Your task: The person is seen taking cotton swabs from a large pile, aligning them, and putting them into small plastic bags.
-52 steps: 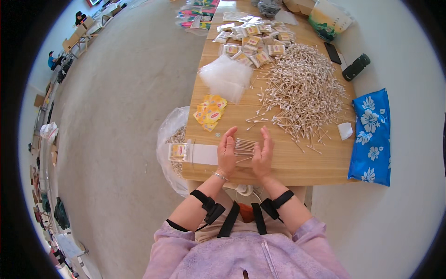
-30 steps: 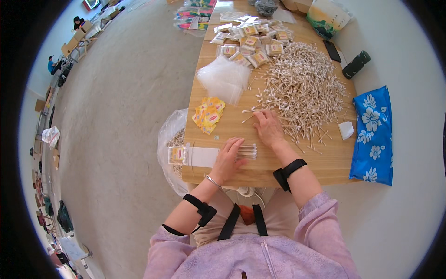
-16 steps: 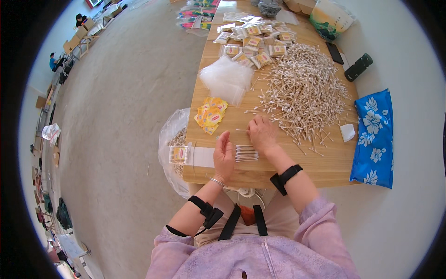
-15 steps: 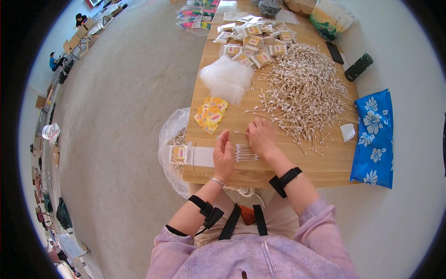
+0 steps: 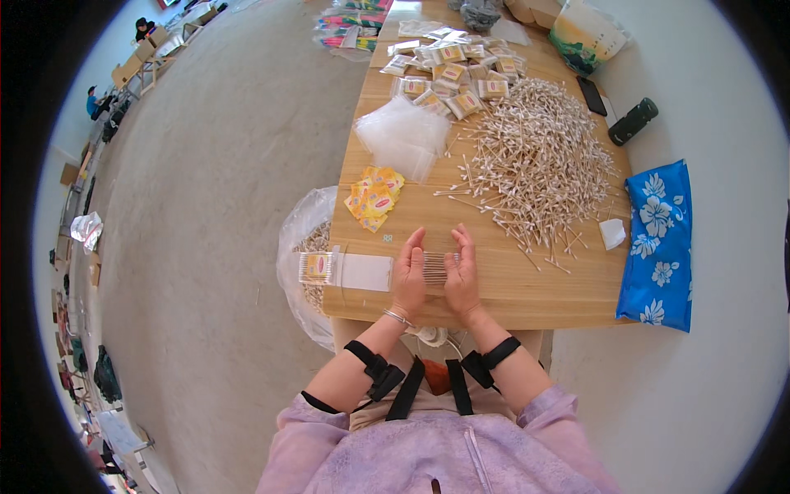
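Observation:
A neat row of cotton swabs (image 5: 435, 268) lies on the wooden table near its front edge. My left hand (image 5: 409, 278) stands on edge against the row's left end, fingers stretched forward. At the right end, my right hand (image 5: 462, 278) mirrors it, fingers extended and slightly curved. Both palms face each other and cover the swab tips. Left of my left hand lies a white card (image 5: 366, 273), beside a clear pack of swabs (image 5: 316, 268) with a yellow label. Beyond my hands a big loose heap of swabs (image 5: 543, 156) spreads to the right.
Yellow printed cards (image 5: 374, 198) and clear plastic bags (image 5: 401, 136) lie at the left, with filled swab packs (image 5: 453, 74) farther back. Along the right edge are a phone (image 5: 591, 95), a dark bottle (image 5: 634, 122) and a blue flowered package (image 5: 657, 239). A plastic sack (image 5: 298, 214) stands left of the table.
My right hand has drawn back from above the row's far side and now stands at its right end. My left hand has moved slightly right, uncovering more of the white card.

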Demonstrator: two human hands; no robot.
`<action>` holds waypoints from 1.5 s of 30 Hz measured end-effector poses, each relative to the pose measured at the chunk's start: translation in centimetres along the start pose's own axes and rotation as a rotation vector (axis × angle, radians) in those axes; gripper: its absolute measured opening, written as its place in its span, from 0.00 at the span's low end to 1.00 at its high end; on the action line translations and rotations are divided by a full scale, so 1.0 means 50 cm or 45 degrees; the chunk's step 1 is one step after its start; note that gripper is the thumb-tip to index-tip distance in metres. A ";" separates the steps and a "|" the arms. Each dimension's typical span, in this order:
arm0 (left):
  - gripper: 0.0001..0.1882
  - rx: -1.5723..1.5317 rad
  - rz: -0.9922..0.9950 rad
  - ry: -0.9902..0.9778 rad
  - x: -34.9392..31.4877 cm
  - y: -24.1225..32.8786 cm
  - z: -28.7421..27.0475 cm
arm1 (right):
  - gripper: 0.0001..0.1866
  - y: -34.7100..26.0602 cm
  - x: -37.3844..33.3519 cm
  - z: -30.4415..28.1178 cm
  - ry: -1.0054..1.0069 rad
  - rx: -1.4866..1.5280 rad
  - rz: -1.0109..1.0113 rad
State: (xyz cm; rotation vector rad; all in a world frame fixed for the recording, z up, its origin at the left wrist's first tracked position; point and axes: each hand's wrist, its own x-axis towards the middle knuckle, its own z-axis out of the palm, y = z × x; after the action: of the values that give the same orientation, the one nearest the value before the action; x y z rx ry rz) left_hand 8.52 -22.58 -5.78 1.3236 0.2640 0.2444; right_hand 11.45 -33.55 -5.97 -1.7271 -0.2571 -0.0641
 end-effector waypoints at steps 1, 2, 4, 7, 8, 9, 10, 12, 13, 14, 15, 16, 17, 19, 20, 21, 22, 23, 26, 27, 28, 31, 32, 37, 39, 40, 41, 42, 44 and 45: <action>0.22 0.002 0.001 0.002 -0.001 -0.002 0.001 | 0.26 -0.004 -0.004 0.002 -0.019 0.069 0.028; 0.22 -0.114 -0.007 0.044 -0.002 -0.003 0.002 | 0.26 -0.003 -0.004 -0.002 -0.020 0.070 0.028; 0.23 -0.229 -0.015 0.090 -0.003 -0.005 -0.002 | 0.31 -0.007 -0.002 -0.019 -0.021 -0.518 -0.233; 0.25 -0.377 -0.036 0.118 -0.002 -0.007 -0.015 | 0.41 -0.032 -0.024 -0.041 -0.504 -1.259 -0.363; 0.25 -0.348 -0.016 0.091 -0.003 -0.008 -0.015 | 0.41 -0.037 -0.038 -0.042 -0.504 -1.261 -0.361; 0.26 -0.318 0.004 0.064 -0.004 -0.008 -0.016 | 0.46 -0.042 -0.053 -0.040 -0.627 -1.330 -0.355; 0.26 -0.318 0.007 0.064 -0.004 -0.008 -0.016 | 0.51 -0.049 -0.058 -0.039 -0.749 -1.396 -0.352; 0.26 -0.318 -0.038 0.030 -0.005 -0.007 -0.016 | 0.52 -0.061 -0.043 -0.039 -0.797 -1.486 -0.334; 0.26 -0.318 -0.041 0.026 -0.005 -0.005 -0.014 | 0.53 -0.065 -0.039 -0.039 -0.843 -1.578 -0.303; 0.26 -0.330 -0.038 0.027 -0.002 -0.003 -0.010 | 0.53 -0.066 -0.039 -0.039 -0.841 -1.579 -0.297; 0.26 -0.342 -0.036 0.027 -0.002 0.000 -0.008 | 0.53 -0.066 -0.040 -0.040 -0.817 -1.550 -0.308; 0.26 -0.340 -0.032 0.026 -0.002 -0.002 -0.012 | 0.52 -0.067 -0.039 -0.039 -0.792 -1.518 -0.328; 0.27 -0.342 -0.045 0.008 -0.002 -0.004 -0.018 | 0.52 -0.066 -0.044 -0.039 -0.790 -1.517 -0.330; 0.28 -0.343 -0.058 -0.011 -0.001 -0.007 -0.021 | 0.46 -0.058 -0.058 -0.039 -0.789 -1.385 -0.289; 0.28 -0.331 -0.058 -0.003 0.000 -0.009 -0.021 | 0.46 -0.051 -0.056 -0.041 -0.788 -1.384 -0.289; 0.28 -0.319 -0.058 0.006 0.000 -0.011 -0.021 | 0.40 -0.043 -0.049 -0.047 -0.685 -1.161 -0.288; 0.28 -0.317 -0.061 0.005 0.000 -0.008 -0.018 | 0.35 -0.042 -0.039 -0.052 -0.581 -0.938 -0.284; 0.27 -0.334 -0.043 0.036 -0.002 -0.007 -0.012 | 0.35 -0.040 -0.029 -0.056 -0.582 -0.936 -0.280; 0.27 -0.330 -0.003 0.065 -0.002 -0.008 -0.008 | 0.28 -0.034 -0.011 -0.060 -0.142 -0.207 -0.038; 0.27 -0.311 0.021 0.063 -0.002 -0.009 -0.008 | 0.27 -0.025 -0.011 -0.051 -0.020 -0.071 0.015; 0.27 -0.309 0.021 0.064 -0.002 -0.009 -0.008 | 0.25 -0.023 -0.009 -0.042 0.099 0.066 0.066; 0.28 -0.237 -0.001 0.066 -0.004 -0.011 -0.010 | 0.26 -0.021 -0.017 -0.015 0.040 0.055 0.037; 0.28 -0.203 0.013 0.038 -0.003 -0.013 -0.011 | 0.26 -0.022 -0.023 -0.005 0.011 0.048 0.024; 0.29 -0.189 0.032 -0.001 -0.004 -0.004 -0.009 | 0.28 -0.012 -0.032 0.004 -0.060 0.066 -0.033; 0.29 -0.232 0.007 0.001 -0.003 -0.003 -0.010 | 0.29 -0.006 -0.033 -0.003 -0.089 0.047 -0.018; 0.29 -0.232 0.008 0.005 -0.003 -0.003 -0.012 | 0.31 -0.006 -0.032 -0.007 -0.123 0.033 -0.001; 0.29 -0.275 -0.007 0.019 -0.003 -0.002 -0.013 | 0.31 -0.006 -0.030 -0.019 -0.127 0.033 -0.003; 0.29 -0.318 -0.023 0.034 -0.002 -0.002 -0.015 | 0.33 -0.006 -0.027 -0.037 -0.194 -0.375 -0.145; 0.29 -0.341 -0.034 0.025 -0.003 -0.001 -0.015 | 0.36 -0.017 -0.034 -0.050 -0.258 -0.791 -0.279; 0.29 -0.360 -0.041 0.017 -0.004 -0.001 -0.015 | 0.39 -0.023 -0.042 -0.050 -0.483 -1.015 -0.267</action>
State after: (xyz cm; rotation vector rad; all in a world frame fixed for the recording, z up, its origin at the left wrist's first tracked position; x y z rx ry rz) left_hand 8.07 -21.99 -5.98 1.0374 0.2517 0.2531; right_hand 9.40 -36.13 -4.83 -2.4955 -0.7718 0.0138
